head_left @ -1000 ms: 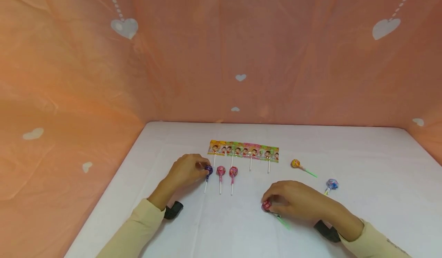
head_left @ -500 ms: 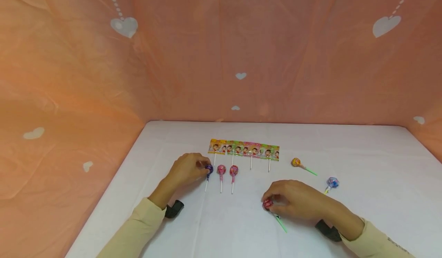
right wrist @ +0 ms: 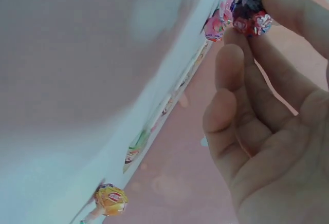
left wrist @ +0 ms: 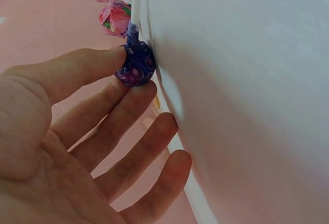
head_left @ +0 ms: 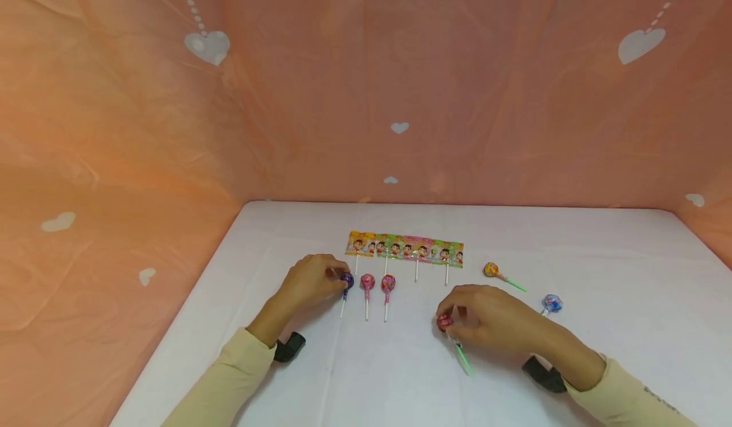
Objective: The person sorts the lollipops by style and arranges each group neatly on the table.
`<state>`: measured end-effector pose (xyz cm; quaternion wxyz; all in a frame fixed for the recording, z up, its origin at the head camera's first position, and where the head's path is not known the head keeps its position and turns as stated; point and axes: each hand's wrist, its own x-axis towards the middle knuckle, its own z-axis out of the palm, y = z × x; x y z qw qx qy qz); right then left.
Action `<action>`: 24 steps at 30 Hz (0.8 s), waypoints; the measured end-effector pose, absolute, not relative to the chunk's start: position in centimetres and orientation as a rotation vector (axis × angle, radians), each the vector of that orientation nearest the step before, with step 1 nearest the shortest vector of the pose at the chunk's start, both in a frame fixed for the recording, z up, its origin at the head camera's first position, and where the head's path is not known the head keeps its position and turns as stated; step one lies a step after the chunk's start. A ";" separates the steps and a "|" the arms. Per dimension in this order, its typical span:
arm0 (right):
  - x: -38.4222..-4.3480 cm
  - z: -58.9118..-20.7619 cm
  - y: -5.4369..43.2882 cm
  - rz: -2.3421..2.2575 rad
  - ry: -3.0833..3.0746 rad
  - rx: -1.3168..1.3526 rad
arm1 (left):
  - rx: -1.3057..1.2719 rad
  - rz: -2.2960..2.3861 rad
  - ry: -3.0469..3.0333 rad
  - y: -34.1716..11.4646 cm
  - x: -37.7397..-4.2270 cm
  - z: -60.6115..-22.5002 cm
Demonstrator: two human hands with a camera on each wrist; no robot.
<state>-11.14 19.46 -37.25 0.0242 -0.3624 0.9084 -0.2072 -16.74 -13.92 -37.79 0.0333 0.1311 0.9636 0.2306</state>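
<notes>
My left hand (head_left: 311, 281) pinches the head of a dark purple lollipop (left wrist: 136, 64) between thumb and fingertips; its white stick points toward me on the table. Just right of it lie two pink lollipops (head_left: 367, 282), side by side with sticks toward me. Further right, my right hand (head_left: 486, 318) holds a red lollipop (head_left: 444, 323) by its wrapped head, thumb on one side and fingers on the other. Its green stick slants down toward me. In the right wrist view that wrapper (right wrist: 251, 16) looks dark and red, with the stick out of frame.
Behind the pink lollipops lies a joined strip of flat packeted lollipops (head_left: 404, 249), orange, green and pink, with white sticks. An orange lollipop (head_left: 490, 269) with a green stick and a blue one (head_left: 551, 303) lie on the right of the white table (head_left: 366, 376). Pink cloth (head_left: 366, 96) hangs behind.
My right hand has shifted slightly away from me with the red lollipop, whose stick has swung to point more toward me. The left hand has stayed on the purple lollipop.
</notes>
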 end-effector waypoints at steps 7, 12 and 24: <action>-11.4 -36.8 19.3 -0.668 2.819 -1.098 | 0.405 0.705 2.965 -13.9 -16.7 -37.9; -11.5 -36.7 19.2 -0.674 2.842 -1.095 | 0.406 0.700 2.966 -13.9 -16.7 -37.9; -11.9 -36.7 18.9 -0.688 2.911 -1.071 | 0.411 0.693 2.979 -13.9 -16.7 -37.9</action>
